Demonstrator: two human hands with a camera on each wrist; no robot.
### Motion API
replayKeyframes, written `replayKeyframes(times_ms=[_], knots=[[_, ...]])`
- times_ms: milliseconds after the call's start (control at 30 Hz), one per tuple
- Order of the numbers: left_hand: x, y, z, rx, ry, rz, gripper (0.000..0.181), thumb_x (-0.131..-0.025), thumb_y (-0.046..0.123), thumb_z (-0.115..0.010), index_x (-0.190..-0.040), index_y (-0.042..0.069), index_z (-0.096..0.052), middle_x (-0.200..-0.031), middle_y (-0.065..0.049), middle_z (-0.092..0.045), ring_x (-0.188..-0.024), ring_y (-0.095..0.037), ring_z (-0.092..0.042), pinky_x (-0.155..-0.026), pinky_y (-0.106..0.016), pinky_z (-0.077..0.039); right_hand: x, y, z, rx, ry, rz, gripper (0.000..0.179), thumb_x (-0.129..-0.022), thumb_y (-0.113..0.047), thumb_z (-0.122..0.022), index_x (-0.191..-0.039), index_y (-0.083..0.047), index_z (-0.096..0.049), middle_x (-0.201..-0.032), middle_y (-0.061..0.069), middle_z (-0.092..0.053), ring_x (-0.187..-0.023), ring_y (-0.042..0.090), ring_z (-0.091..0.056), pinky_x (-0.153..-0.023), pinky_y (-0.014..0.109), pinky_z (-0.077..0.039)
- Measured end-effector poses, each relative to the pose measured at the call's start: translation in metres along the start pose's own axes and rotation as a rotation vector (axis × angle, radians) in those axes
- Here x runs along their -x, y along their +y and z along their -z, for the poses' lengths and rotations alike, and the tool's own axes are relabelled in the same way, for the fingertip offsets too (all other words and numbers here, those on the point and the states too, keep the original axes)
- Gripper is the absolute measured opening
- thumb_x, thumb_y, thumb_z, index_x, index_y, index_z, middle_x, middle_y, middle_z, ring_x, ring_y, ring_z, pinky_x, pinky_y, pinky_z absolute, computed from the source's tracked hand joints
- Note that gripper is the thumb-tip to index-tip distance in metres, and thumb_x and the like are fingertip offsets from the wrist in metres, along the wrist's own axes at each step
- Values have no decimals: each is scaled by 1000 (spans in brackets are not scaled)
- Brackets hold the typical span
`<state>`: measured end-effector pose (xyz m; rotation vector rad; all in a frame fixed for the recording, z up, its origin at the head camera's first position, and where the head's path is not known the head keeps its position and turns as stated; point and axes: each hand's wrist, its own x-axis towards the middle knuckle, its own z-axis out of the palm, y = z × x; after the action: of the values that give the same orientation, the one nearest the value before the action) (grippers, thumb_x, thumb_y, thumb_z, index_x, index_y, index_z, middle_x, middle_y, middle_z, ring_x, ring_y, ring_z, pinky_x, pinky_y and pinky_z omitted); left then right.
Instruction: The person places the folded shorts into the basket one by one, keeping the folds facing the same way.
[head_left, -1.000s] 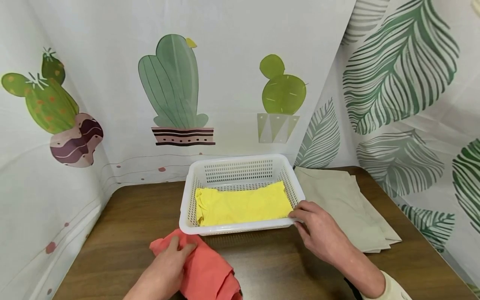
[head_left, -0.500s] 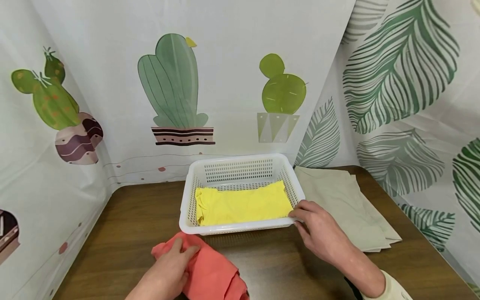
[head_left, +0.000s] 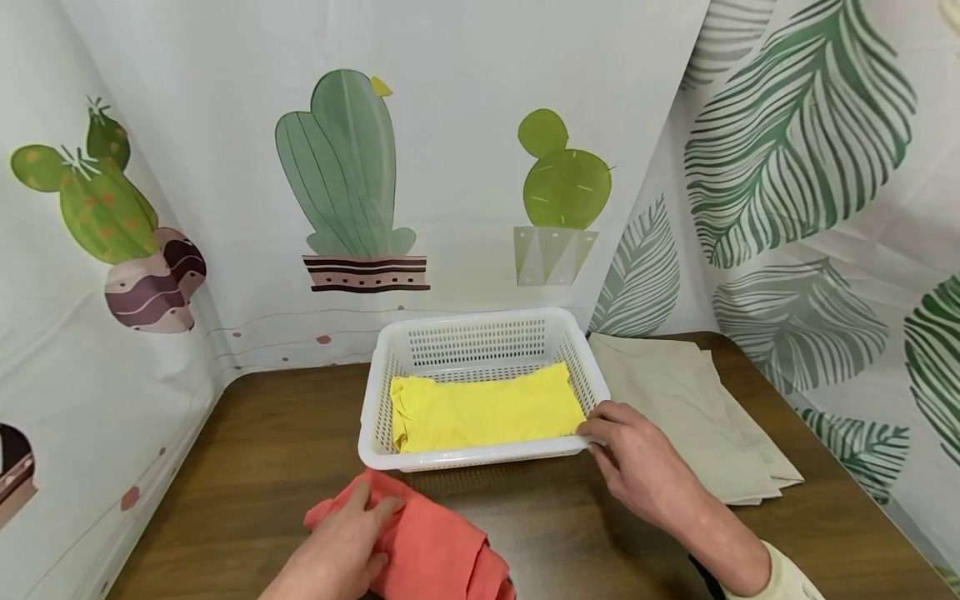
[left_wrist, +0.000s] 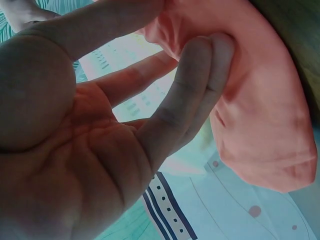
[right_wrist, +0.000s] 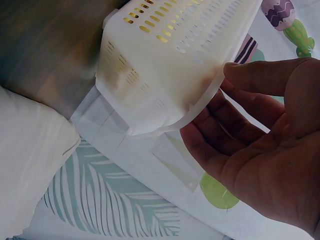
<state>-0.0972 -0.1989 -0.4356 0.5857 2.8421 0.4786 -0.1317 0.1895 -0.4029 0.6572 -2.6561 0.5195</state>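
Note:
My left hand [head_left: 341, 542] pinches a folded red cloth [head_left: 435, 546] by its upper left part, in front of the basket. In the left wrist view thumb and fingers press into the red cloth [left_wrist: 265, 115] from two sides. A white perforated plastic basket [head_left: 480, 458] stands behind it, with a folded yellow cloth [head_left: 487, 408] lying inside along the front. My right hand [head_left: 648, 462] pinches the rim of the basket at its front right corner. From the right wrist view, the thumb lies on one side of the basket [right_wrist: 160, 75] rim and the fingers on the other.
A folded beige cloth [head_left: 690, 417] lies on the brown wooden table [head_left: 277, 425] to the right of the basket, close beside it. White curtains [head_left: 465, 167] printed with cacti and leaves hang behind the table and along both sides.
The left hand and the red cloth have shifted slightly to the right and toward the front edge. The curtain at the left has swayed. The right hand and the basket keep their place.

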Motion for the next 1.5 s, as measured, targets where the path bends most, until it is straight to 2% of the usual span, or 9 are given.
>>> replayKeyframes(times_ms=[100, 200, 367, 467, 733, 900, 1000, 1267, 1500], knots=[[0, 1, 0, 21, -19, 11, 51, -82, 4, -88, -128, 14, -67, -121, -14, -55, -78, -19, -58, -69, -36, -54, 0, -1, 0, 1, -4, -6, 24, -83, 6, -86, -103, -7, -81, -102, -2, -68, -96, 14, -62, -86, 36, -60], [2, 2, -1, 26, -14, -8, 50, -83, 8, -89, -128, 15, -67, -114, -9, -52, -70, -15, -52, -65, -29, -49, 0, -1, 0, 3, -4, -9, 23, -83, 5, -86, -103, -7, -81, -102, -1, -68, -96, 14, -62, -86, 36, -60], [4, 2, -4, 1, 26, -65, 50, -82, 14, -92, -126, 14, -68, -108, -4, -50, -76, -10, -50, -65, -25, -48, 0, 0, 1, 2, -5, -11, 23, -83, 5, -86, -103, -7, -81, -102, -1, -68, -96, 14, -62, -85, 36, -60], [4, 2, -5, -2, 36, -78, 51, -81, 15, -92, -125, 13, -68, -109, -5, -51, -80, -10, -50, -65, -25, -49, 0, 0, 1, 2, -5, -11, 23, -84, 5, -85, -103, -7, -82, -101, -2, -68, -95, 14, -62, -85, 36, -60], [3, 7, -8, -3, 44, -63, 50, -80, 18, -93, -124, 13, -69, -112, -4, -52, -76, -12, -54, -65, -30, -51, 1, 0, 2, 0, -9, -17, 23, -84, 5, -85, -103, -7, -82, -101, -2, -67, -96, 14, -62, -85, 36, -60], [1, 11, -10, 10, 13, -35, 49, -81, 23, -93, -123, 15, -68, -116, -5, -54, -77, -16, -56, -63, -35, -53, 1, 0, 2, 4, -14, -20, 23, -84, 4, -85, -103, -8, -82, -101, -2, -67, -96, 13, -61, -85, 35, -60], [0, 13, -12, 17, 8, -53, 50, -82, 26, -93, -124, 14, -68, -116, -6, -55, -77, -16, -55, -65, -36, -55, 0, -1, 2, 5, -15, -21, 23, -84, 4, -86, -103, -8, -82, -101, -2, -68, -96, 14, -61, -86, 36, -60], [-1, 15, -19, 5, 55, -126, 50, -81, 27, -93, -121, 11, -68, -109, -2, -54, -71, -11, -51, -66, -31, -54, 1, -1, 1, 5, -16, -20, 23, -84, 3, -87, -103, -7, -82, -101, -1, -68, -96, 14, -61, -86, 35, -60], [-2, 21, -22, -19, 63, -138, 50, -82, 30, -93, -121, 10, -69, -102, 1, -53, -75, -10, -50, -68, -31, -54, 0, -2, 2, 6, -16, -21, 23, -83, 4, -86, -103, -7, -82, -100, -1, -68, -95, 14, -61, -85, 35, -60]])
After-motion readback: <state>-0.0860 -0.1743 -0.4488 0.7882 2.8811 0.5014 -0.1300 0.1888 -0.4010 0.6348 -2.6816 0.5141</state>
